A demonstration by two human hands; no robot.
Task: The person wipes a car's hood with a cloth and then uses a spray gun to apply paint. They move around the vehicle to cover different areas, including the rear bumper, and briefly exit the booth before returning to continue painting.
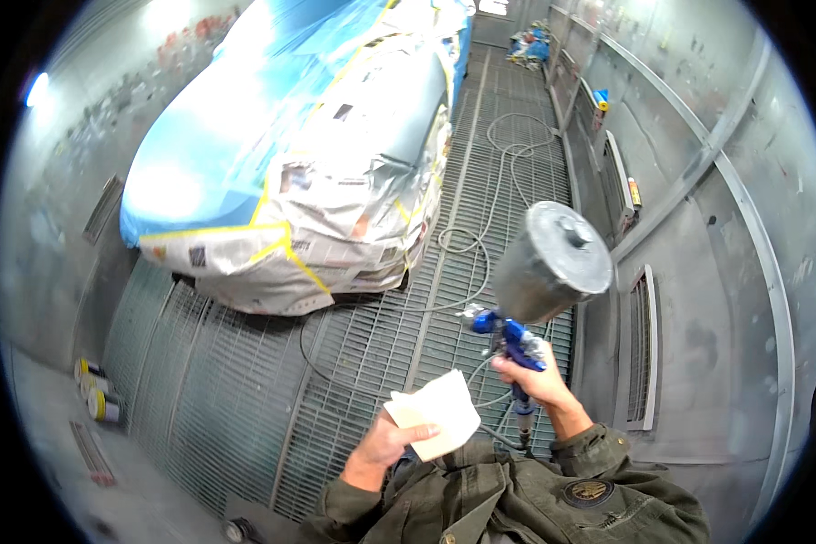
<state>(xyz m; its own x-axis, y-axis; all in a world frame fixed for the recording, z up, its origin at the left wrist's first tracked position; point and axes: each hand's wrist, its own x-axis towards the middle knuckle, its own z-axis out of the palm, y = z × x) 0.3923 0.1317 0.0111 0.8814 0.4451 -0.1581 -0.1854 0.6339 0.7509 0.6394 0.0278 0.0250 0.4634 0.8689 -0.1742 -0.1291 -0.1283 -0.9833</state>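
My right hand point(537, 374) is wrapped round the grip of a blue paint spray gun point(515, 344). A large grey cup point(553, 263) with a round lid sits on top of the gun, leaning to the right. The gun's nozzle points left, and a hose joins the bottom of its handle. To the left of the gun, my left hand point(393, 442) pinches a folded cream-coloured cloth or paper sheet point(437, 412), thumb on top. The sheet and the gun are apart. Some fingers of both hands are hidden behind what they hold.
Ahead stands a car point(272, 136) masked with blue film, printed paper and yellow tape; a grey panel point(408, 118) shows on its side. A thin hose point(480, 240) loops over the floor grating point(335, 399). Cans point(104, 407) stand by the left wall; a vented wall point(642, 349) runs close on the right.
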